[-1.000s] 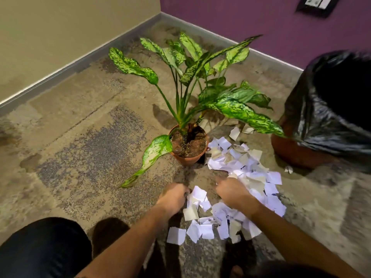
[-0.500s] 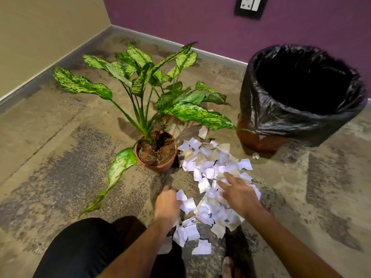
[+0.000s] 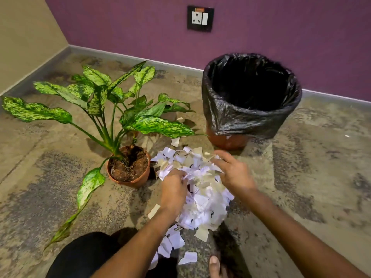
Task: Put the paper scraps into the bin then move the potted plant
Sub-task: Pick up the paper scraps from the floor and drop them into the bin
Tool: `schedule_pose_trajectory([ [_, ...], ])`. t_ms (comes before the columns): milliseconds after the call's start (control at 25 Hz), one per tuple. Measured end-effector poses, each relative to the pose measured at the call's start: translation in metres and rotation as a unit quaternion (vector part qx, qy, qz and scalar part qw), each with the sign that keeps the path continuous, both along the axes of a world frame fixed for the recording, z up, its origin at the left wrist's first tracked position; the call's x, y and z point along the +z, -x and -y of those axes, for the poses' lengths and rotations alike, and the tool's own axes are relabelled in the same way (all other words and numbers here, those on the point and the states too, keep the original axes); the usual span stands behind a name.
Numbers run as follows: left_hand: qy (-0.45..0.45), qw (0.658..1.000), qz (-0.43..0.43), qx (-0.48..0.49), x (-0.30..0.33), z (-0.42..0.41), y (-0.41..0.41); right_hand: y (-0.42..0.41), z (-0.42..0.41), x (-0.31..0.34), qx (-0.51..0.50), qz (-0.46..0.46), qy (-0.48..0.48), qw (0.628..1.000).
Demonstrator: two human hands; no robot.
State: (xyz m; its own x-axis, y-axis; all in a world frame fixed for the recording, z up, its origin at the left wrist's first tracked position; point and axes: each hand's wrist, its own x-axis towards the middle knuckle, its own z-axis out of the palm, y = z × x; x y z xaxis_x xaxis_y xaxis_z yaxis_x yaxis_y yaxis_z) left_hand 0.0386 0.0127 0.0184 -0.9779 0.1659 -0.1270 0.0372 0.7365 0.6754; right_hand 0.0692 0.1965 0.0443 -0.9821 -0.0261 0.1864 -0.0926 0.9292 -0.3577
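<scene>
At lower centre of the frame, the left hand (image 3: 174, 191) and right hand (image 3: 232, 173) flank the paper scraps (image 3: 202, 199), fingers curled in to bunch them. That seems meant for one lift to the bin (image 3: 251, 115), upper right.

Both hands are in a heap of paper scraps (image 3: 202, 199) on the floor (image 3: 313, 177) — the left hand (image 3: 174, 190) grips the pile's left side with curled fingers, the right hand (image 3: 232, 173) cups its right side. Loose scraps lie around the heap. Just left of it stands the potted plant (image 3: 128, 167), its orange pot touching the papers' edge. Beyond the heap is the bin (image 3: 251, 117) with a black liner, near a purple wall (image 3: 281, 37) bearing a socket (image 3: 200, 18).
</scene>
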Motion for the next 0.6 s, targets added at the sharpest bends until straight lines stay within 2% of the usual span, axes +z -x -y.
schedule_pose_trajectory([
  [200,-0.109,0.980,-0.165,-0.014,0.065,-0.054,0.026,0.033,-0.036,0.099,-0.064,-0.225,0.074,0.969],
  [280,-0.143,0.964,-0.222,-0.016,0.088,-0.074,0.036,0.059,-0.054,0.123,-0.083,-0.254,0.055,0.962],
  [400,-0.179,0.946,-0.270,-0.018,0.113,-0.097,0.049,0.095,-0.081,0.141,-0.115,-0.174,0.013,0.978],
  [480,-0.172,0.940,-0.294,-0.026,0.122,-0.108,0.058,0.111,-0.095,0.141,-0.120,-0.102,-0.008,0.988],
  [600,-0.144,0.952,-0.271,-0.019,0.132,-0.120,0.070,0.124,-0.110,0.133,-0.123,-0.053,0.018,0.991],
])
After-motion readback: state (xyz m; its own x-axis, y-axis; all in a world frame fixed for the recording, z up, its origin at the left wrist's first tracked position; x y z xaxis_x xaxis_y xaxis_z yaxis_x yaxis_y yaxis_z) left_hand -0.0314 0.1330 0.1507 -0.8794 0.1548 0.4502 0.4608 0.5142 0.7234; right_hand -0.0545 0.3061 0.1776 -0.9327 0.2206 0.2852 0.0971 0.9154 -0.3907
